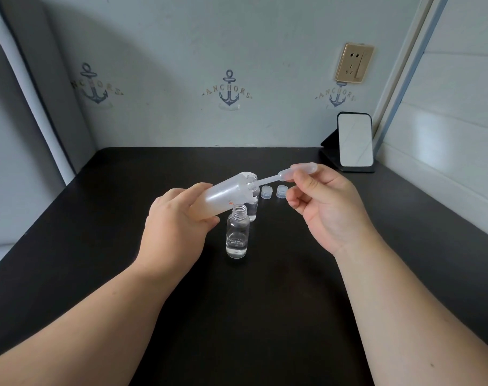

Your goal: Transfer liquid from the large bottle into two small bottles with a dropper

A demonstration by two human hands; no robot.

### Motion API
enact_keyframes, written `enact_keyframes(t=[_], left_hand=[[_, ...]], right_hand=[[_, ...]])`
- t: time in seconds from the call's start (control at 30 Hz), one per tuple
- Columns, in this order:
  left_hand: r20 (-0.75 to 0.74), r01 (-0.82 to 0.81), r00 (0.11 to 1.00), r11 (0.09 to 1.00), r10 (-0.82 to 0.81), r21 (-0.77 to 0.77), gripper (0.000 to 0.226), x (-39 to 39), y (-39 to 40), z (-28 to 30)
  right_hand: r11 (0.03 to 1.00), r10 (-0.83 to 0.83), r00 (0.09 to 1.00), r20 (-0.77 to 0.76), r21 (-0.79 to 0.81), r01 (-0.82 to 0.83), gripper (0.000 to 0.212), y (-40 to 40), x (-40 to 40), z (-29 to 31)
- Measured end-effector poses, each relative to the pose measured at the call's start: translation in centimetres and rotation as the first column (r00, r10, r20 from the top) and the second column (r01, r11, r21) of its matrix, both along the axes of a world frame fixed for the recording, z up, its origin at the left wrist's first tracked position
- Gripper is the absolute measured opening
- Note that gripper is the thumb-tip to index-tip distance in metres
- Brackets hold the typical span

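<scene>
My left hand [171, 227] grips the large translucent bottle [223, 195], lifted off the table and tilted with its open mouth pointing right. My right hand [325, 207] pinches the bulb of a clear plastic dropper [286, 174], whose thin tip sits inside the large bottle's mouth. Below the large bottle stands a small clear glass bottle [237, 232], uncapped, with a little liquid at its bottom. A second small bottle [252, 210] stands just behind it, partly hidden by the large bottle.
Two small translucent caps [266, 192] [281, 191] lie on the black table [265, 302] behind the bottles. A mirror on a black stand [354, 142] sits at the back right corner. Walls close the table in at the back and right.
</scene>
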State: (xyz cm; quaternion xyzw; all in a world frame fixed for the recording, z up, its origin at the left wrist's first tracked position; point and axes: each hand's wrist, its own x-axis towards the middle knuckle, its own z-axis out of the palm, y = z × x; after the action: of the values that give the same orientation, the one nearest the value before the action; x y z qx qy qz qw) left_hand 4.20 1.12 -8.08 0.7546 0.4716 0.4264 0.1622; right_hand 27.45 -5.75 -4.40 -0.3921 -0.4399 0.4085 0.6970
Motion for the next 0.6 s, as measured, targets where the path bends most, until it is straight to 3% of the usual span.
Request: enact_keyframes(t=[0.37,0.6], left_hand=[[0.011,-0.037,0.999,0.999,0.037,-0.012,0.052,-0.2,0.2,0.1],[0.039,-0.06,0.997,0.998,0.061,-0.023,0.052,-0.2,0.1,0.1]], right_hand=[[0.997,-0.079,0.97,-0.231,-0.002,0.081,0.017,-0.1,1.3,0.2],[0.993,-0.109,0.891,-0.441,0.002,0.122,0.009,0.1,2.1,0.0]])
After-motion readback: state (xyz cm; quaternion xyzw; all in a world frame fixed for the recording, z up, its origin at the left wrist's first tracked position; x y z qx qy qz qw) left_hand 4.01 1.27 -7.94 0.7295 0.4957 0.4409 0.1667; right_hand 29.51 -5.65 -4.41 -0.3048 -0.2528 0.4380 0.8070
